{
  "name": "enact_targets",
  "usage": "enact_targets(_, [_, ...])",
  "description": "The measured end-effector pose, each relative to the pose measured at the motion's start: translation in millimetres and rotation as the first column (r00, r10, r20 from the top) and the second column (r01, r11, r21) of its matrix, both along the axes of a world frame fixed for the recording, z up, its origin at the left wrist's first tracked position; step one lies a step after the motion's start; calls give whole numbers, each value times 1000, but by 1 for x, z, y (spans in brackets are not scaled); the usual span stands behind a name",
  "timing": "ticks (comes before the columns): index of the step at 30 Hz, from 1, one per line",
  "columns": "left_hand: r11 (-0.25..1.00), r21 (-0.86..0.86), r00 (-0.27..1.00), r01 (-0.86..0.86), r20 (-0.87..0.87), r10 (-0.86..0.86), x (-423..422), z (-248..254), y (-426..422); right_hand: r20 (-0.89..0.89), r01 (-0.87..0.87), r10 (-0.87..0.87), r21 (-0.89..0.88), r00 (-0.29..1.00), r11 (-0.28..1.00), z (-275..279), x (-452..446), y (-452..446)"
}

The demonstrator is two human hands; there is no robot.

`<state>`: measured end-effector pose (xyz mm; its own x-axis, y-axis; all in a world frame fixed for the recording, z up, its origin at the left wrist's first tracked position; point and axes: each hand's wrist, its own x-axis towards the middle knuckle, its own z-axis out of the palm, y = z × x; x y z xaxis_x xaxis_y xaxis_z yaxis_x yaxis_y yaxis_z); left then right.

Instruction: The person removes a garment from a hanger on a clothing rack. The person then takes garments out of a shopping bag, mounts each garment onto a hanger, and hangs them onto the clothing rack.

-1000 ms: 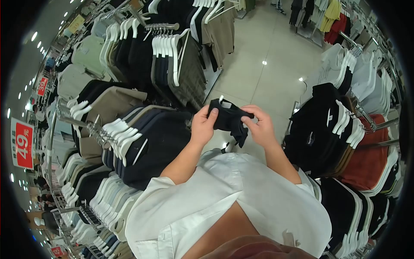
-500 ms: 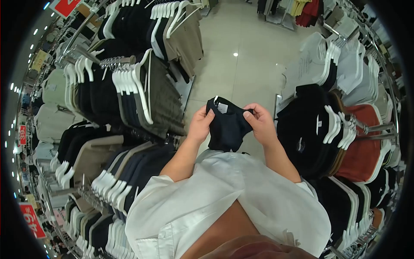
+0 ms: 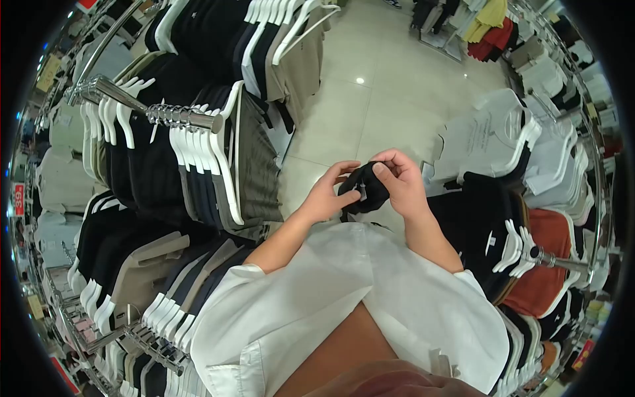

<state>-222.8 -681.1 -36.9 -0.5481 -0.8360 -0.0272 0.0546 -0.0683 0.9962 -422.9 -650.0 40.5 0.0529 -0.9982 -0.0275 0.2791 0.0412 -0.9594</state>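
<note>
Between my two hands is a small dark garment, bunched up in front of my chest. A pale label shows on it; its exact kind cannot be made out. My right hand grips its upper right edge, thumb on the near side and fingers curled over the back. At the garment's left side, my left hand pinches it near the label with the thumb, while its fingers curve over the top and are partly hidden by the cloth.
Clothes on white hangers crowd the metal racks to my left. On the right hang grey shirts, black shirts and a rust-red garment. A tiled aisle floor runs ahead between them.
The garment was stretched out flat between both hands and is now bunched up. My hands have come closer together, the left one shifting right and slightly down. The view has tilted slightly.
</note>
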Motion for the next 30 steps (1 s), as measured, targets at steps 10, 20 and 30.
enact_targets(10, [745,-498,704,-443,321,633,25,-32,-46,-27,-173,172,-85,985,981,4,-1,-100])
enact_targets(20, [302,309,285,-902,-102,953,27,-4,-86,-178,-597,595,49,784,801,-12,-10,-239])
enact_targets(30, [261,-372,-17,-891,601,799,-2,50,-50,-349,-768,722,9,598,640,-48,5,-302])
